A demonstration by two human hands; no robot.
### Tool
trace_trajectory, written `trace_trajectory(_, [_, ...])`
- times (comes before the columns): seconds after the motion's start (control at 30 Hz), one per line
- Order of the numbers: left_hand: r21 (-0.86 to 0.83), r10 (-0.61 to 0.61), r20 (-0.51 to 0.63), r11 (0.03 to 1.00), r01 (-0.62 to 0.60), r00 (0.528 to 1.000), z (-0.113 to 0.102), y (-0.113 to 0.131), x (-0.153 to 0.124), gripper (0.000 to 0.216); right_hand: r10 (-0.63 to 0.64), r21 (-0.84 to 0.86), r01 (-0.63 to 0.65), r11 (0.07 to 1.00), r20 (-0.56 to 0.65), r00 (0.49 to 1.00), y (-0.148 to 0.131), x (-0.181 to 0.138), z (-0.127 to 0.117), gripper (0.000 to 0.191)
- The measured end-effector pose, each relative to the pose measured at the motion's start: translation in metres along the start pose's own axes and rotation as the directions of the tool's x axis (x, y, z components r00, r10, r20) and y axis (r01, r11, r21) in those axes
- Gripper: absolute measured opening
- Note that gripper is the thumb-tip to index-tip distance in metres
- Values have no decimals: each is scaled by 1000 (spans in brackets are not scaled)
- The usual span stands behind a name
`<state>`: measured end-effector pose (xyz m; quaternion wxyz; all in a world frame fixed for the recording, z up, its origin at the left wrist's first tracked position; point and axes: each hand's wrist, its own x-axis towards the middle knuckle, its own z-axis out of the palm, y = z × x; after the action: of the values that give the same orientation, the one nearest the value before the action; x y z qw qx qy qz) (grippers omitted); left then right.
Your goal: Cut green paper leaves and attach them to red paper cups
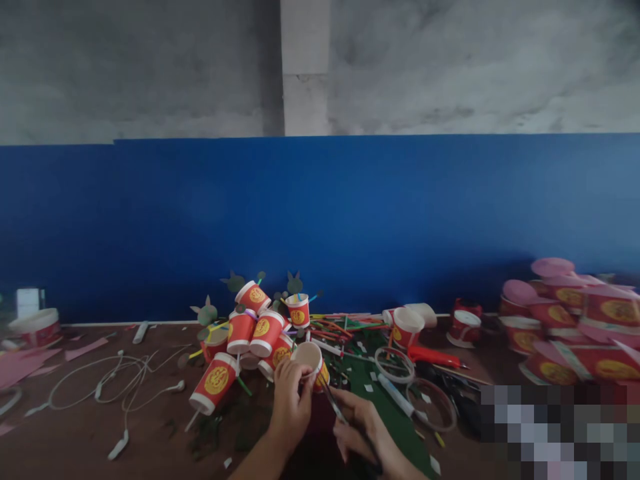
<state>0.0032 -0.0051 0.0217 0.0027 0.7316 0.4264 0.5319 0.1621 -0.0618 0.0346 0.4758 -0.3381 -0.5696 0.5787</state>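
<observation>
My left hand (290, 400) is closed round a red paper cup (313, 360) with a gold emblem, its white mouth turned toward me. My right hand (363, 427) grips a pair of scissors (333, 403) whose blades point up at the cup's rim. Both hands are low in the middle, over a dark green sheet (395, 417). Just behind the held cup lies a pile of similar red cups (250, 330) fitted with coloured straws and green leaf shapes.
White earphone cables (115, 383) sprawl on the brown surface at left. Coloured straws (340, 327), a red-handled cutter (433, 358), tape rings (395, 363), a white glue tube (395, 395) and more cups (575, 320) with pink lids sit at right. A blue wall runs behind.
</observation>
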Motion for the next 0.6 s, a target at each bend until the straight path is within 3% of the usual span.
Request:
trace_trajectory(0.1, [-5,-12,-18,1000,12,1000,1,-2,1,17,57,232,-47,972,-34,998,-3,2,-8,51])
trace_trajectory(0.17, [-9,-16,-16,1000,16,1000,1,-1,1,18,95,282,-91,955,-1,995,-4,4,-12,50])
trace_trajectory(0.23, [-12,-15,-8,1000,15,1000,0,-1,1,17,78,231,-77,970,4,997,-7,4,-15,50])
trace_trajectory(0.33, [-14,-4,7,1000,4,1000,-1,0,1,16,31,-13,-30,999,61,998,-11,3,-15,53])
trace_trajectory(0.47, [-13,-8,38,1000,9,999,-1,-2,0,16,-7,-308,45,950,122,992,-14,1,-12,55])
trace_trajectory(0.53, [-9,-10,47,1000,10,999,-1,-3,0,15,-8,-273,42,961,122,993,-13,1,-11,54])
trace_trajectory(0.6, [-7,-6,52,1000,7,999,-1,-4,0,14,12,-76,-7,997,77,997,-12,3,-11,48])
